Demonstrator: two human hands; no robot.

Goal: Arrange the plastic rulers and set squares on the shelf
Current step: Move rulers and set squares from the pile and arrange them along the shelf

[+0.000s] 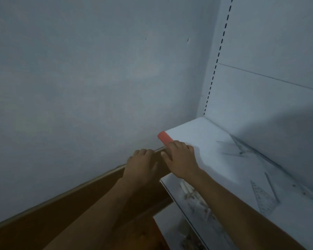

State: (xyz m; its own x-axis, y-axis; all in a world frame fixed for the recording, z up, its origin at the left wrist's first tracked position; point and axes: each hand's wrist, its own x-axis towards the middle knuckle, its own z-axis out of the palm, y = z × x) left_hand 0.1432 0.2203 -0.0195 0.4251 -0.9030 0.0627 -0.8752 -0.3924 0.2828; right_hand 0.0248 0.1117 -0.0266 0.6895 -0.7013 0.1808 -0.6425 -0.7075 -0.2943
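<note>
Dim, bluish light, soft-focus pic. Plain pale wall (79,78) fills 9–12 o'clock, w/ a couple small dark marks near 12. At 1 o'clock a white upright panel (278,42) meets the wall at a corner; a slotted strip (217,58) of dark dashes runs down it, and a thin seam crosses the panel toward 3. Brown wooden rail (70,195) w/ a lighter top edge slants from 7 o'clock up toward centre along the wall base. At 5 o'clock, lower white ledge (170,230), contents too blurred to ID. Broad shadow at 3–4 o'clock.
</note>
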